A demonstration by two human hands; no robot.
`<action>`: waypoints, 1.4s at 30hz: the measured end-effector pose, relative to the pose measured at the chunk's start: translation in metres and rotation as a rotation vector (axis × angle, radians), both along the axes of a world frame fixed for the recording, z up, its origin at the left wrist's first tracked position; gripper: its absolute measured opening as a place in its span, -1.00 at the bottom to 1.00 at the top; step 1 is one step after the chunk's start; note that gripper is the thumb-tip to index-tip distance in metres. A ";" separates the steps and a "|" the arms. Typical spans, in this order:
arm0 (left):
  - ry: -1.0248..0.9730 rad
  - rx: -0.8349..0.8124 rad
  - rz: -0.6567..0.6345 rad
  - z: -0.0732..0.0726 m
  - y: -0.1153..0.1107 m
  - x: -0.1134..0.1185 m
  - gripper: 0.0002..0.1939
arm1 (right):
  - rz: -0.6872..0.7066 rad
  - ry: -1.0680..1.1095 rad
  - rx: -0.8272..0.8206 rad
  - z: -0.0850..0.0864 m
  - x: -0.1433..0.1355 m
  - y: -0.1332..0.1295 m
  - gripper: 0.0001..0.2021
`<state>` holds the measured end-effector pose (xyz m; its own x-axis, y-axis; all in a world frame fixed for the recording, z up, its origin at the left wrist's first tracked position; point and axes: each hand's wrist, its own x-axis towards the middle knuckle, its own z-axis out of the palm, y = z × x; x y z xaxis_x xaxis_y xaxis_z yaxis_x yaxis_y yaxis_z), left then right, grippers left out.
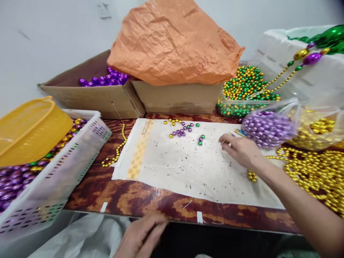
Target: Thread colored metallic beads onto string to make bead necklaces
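Note:
My right hand (240, 148) reaches over the right part of a white cloth (172, 175), its fingers drawn together in a pinch. Whatever lies between the fingertips is too small to make out. Left of it on the cloth are loose purple beads (181, 133), gold beads (173, 122) and green beads (200, 143). My left hand (143, 231) is at the table's front edge, slightly blurred, with fingers curled together; anything in them is hidden. A small bunch of gold beads (252, 176) lies beneath my right forearm.
A white basket (80, 154) of mixed beads stands left, a yellow basket (32, 132) on top. Behind are cardboard boxes (94, 98) and an orange sack (174, 43). To the right are bagged purple beads (268, 127), gold bead strands (314, 172) and a green-gold bead tub (244, 87).

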<state>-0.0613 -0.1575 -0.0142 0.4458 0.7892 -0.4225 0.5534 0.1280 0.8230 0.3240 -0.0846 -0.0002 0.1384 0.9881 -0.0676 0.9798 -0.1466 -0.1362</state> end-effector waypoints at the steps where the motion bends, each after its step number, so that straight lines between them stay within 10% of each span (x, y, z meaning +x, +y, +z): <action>1: -0.126 0.112 0.098 0.014 0.007 0.021 -0.76 | 0.161 0.084 -0.027 0.005 -0.018 -0.008 -0.76; 4: -0.377 0.289 0.160 0.036 0.025 0.072 -0.59 | 0.569 0.185 -0.099 0.010 -0.077 -0.034 -0.75; 7: -0.352 0.270 0.064 0.027 0.033 0.092 -0.52 | 0.642 0.243 -0.074 0.006 -0.114 -0.050 -0.83; 14: -0.220 0.229 0.361 -0.015 0.032 0.039 -0.75 | 0.501 0.736 -0.133 -0.006 -0.125 -0.005 -0.82; 22: -0.387 -0.144 0.820 -0.036 0.027 0.000 -0.66 | 0.553 0.365 -0.013 -0.043 -0.169 0.034 -0.81; 31: -0.432 -0.132 0.761 -0.028 0.038 0.010 -0.64 | 0.503 0.242 -0.036 -0.049 -0.176 0.032 -0.77; 42: -0.551 -0.147 0.649 -0.024 0.050 0.036 -0.64 | 0.234 1.117 -0.133 -0.057 -0.161 0.024 -0.87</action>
